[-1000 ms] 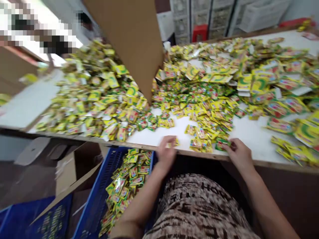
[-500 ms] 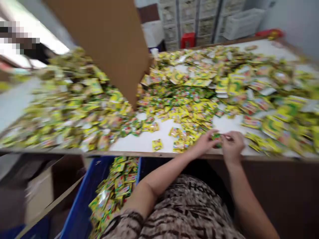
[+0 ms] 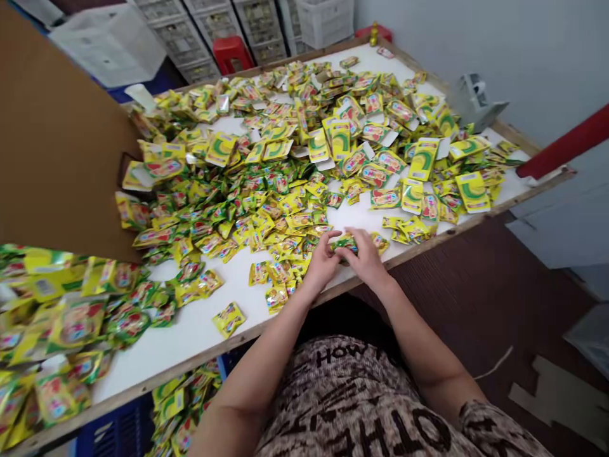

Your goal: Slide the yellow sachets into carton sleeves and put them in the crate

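My left hand and my right hand meet over the near edge of the white table. Together they pinch a small green and yellow packet between their fingers. A thick heap of small yellow-green packets lies just beyond and to the left of my hands. Larger yellow pouches are spread across the far right of the table. One loose packet lies alone near the front edge.
A brown cardboard sheet stands on the table at the left. A blue crate with packets in it sits under the table edge. Plastic drawer units and a red stool stand behind. A red bar sticks out at the right.
My left hand moved right from the table edge to join my right hand on one packet. The view swung to the right, so the blue crate now sits low at the left.
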Demonstrator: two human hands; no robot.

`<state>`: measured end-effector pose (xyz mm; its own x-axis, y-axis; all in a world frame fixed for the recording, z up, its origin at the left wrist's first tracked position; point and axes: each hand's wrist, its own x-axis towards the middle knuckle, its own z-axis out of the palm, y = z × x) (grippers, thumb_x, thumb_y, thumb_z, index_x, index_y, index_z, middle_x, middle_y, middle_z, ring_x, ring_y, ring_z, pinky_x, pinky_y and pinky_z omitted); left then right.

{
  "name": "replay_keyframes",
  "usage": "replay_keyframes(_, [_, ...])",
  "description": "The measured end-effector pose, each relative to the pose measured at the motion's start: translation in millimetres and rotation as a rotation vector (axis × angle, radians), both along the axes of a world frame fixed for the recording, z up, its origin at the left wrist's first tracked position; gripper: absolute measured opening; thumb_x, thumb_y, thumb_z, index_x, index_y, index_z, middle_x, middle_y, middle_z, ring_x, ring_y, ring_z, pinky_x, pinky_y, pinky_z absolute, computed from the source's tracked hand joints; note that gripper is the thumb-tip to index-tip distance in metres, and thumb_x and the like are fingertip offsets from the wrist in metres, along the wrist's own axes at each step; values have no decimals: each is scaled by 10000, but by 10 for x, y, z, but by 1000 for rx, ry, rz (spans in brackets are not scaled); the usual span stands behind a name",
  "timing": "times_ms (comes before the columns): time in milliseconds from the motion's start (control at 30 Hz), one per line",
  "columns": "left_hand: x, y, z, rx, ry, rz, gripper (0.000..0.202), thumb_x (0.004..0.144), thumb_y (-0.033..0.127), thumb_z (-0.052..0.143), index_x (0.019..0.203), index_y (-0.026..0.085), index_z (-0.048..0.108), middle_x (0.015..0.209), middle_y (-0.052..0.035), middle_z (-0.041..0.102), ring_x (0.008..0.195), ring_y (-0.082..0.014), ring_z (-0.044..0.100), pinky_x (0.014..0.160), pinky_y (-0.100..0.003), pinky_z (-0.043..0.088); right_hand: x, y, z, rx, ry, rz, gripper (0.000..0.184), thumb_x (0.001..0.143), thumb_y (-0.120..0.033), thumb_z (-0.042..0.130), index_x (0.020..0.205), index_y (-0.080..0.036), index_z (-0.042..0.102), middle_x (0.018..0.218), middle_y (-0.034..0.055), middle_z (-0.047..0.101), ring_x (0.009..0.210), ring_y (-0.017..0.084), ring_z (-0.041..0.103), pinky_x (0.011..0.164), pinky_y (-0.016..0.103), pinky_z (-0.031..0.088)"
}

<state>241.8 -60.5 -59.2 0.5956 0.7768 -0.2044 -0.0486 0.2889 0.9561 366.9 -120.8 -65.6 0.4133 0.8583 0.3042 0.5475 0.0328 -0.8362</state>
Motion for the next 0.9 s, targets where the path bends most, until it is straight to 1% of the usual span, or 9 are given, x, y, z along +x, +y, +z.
replay_keyframes(167, [192, 374, 76, 252, 256, -347, 354, 881, 364, 586, 1195, 202, 560, 758, -12, 672, 731, -177, 670, 757, -357, 573, 242, -214, 0, -135, 67, -3, 209, 869, -352, 623, 1029, -220, 601, 986, 51, 682, 908, 223, 639, 842, 362, 497])
replay_keyframes(267, [639, 563, 97, 771, 430, -277, 253, 896, 284, 572, 1121, 198, 650, 1046, -100, 716, 1045, -259, 646, 982, -440, 488, 317, -290, -44, -121, 82, -111, 200, 858, -359, 631, 986, -211, 588, 935, 52, 675, 868, 228, 635, 826, 369, 494])
replay_keyframes(333, [1014, 631, 91, 1040, 469, -264, 419, 850, 181, 618, 1267, 202, 588, 1358, -128, 594, 1324, -301, 477, 1135, -499, 338, 310, -274, -68, -121, 80, -130, 198, 869, -352, 609, 1000, -207, 579, 941, 64, 674, 873, 234, 634, 827, 380, 496])
replay_keyframes(400, [1340, 663, 89, 1166, 551, -302, 641, 793, 123, 667, 1399, 176, 466, 1480, -162, 470, 1427, -333, 332, 1188, -567, 194, 282, -235, -75, -126, 30, -107, 173, 875, -324, 586, 995, -201, 577, 959, 82, 672, 906, 245, 629, 838, 394, 493])
replay_keyframes(500, [1536, 682, 121, 1163, 738, -310, 600, 773, 179, 703, 1334, 105, 504, 1332, -218, 540, 1314, -376, 428, 1127, -608, 246, 274, -208, -59, -140, -29, -47, 170, 850, -294, 610, 985, -192, 596, 980, 95, 674, 941, 252, 621, 862, 407, 487])
replay_keyframes(600, [1262, 700, 203, 1156, 823, -297, 390, 794, 175, 638, 1178, 131, 595, 1172, -172, 565, 1112, -326, 546, 977, -498, 415, 365, -237, -27, -97, 107, -29, 206, 811, -330, 678, 957, -194, 627, 969, 77, 675, 934, 236, 628, 879, 398, 499])
replay_keyframes(733, [448, 708, 418, 1148, 742, -482, 488, 738, 101, 627, 1212, 214, 596, 1124, -97, 515, 927, -230, 572, 823, -351, 472, 561, -233, 30, 13, 454, -42, 373, 725, -379, 773, 1021, -200, 634, 1221, 92, 636, 1051, 215, 624, 916, 372, 515])
replay_keyframes(833, [-116, 671, 596, 1086, 570, -620, 492, 725, 120, 684, 1194, 257, 628, 1084, -60, 504, 912, -195, 558, 824, -314, 482, 562, -135, 64, -180, 587, 203, 432, 664, -378, 819, 1018, -185, 662, 1121, 78, 691, 962, 199, 651, 838, 345, 537])
replay_keyframes(900, [-377, 630, 643, 989, 462, -559, 443, 732, 184, 741, 1160, 261, 653, 1091, -62, 518, 977, -201, 554, 853, -315, 493, 435, -61, 67, -331, 615, 357, 427, 640, -378, 833, 981, -175, 675, 917, 36, 720, 813, 180, 657, 739, 318, 537])
